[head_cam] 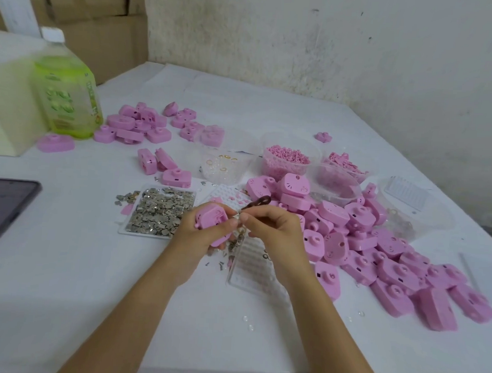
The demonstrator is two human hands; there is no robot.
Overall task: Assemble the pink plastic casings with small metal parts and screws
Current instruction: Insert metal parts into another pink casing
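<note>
head view: my left hand [201, 236] grips a pink casing [212, 217]; my right hand [274, 227] pinches a brown-handled tool [259, 200] at its edge. fitting step, i judge; next needs steady alignment.

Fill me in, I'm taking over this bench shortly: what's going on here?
A person is assembling at a white table. The left hand holds one pink casing, and the right hand pinches a small brown-handled tool, its tip near the casing's edge. A tray of small metal parts lies just left of the hands. A large pile of pink casings sits on the right, and a smaller heap sits at the back left near a green bottle.
</note>
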